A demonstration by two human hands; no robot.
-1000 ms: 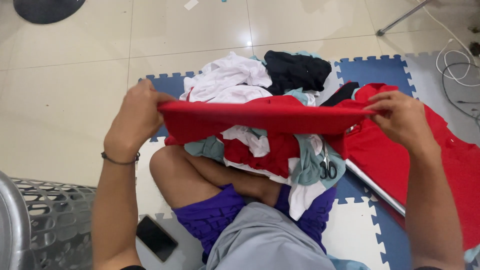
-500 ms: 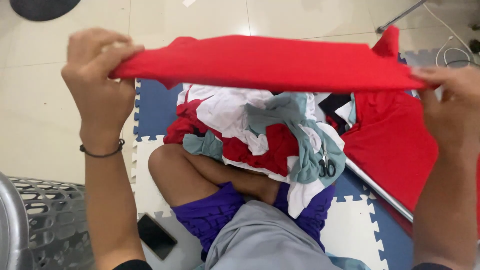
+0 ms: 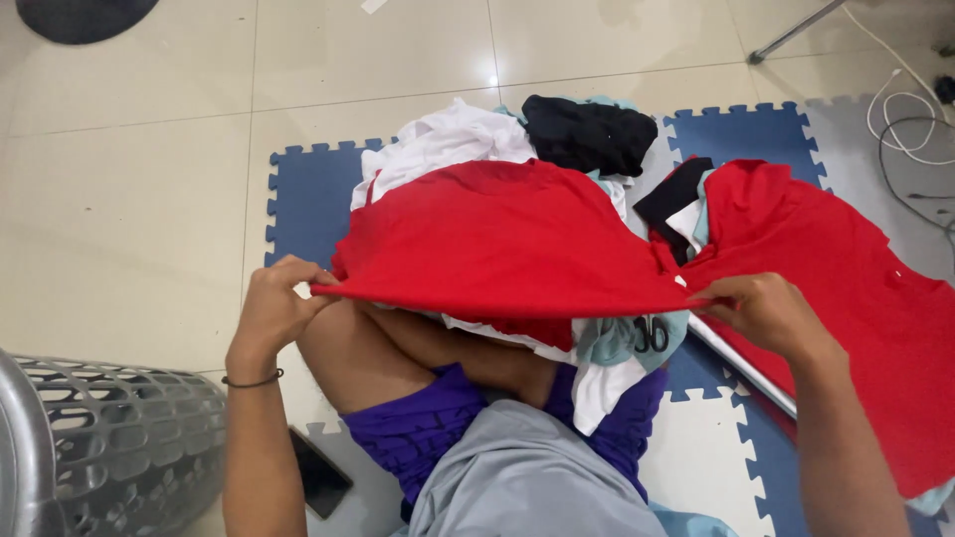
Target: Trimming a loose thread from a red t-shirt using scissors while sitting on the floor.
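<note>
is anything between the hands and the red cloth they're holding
No. The left hand and right hand each pinch the near edge of the red cloth directly. The cloth lies spread over the clothes pile, with nothing visible on top of it.
</note>
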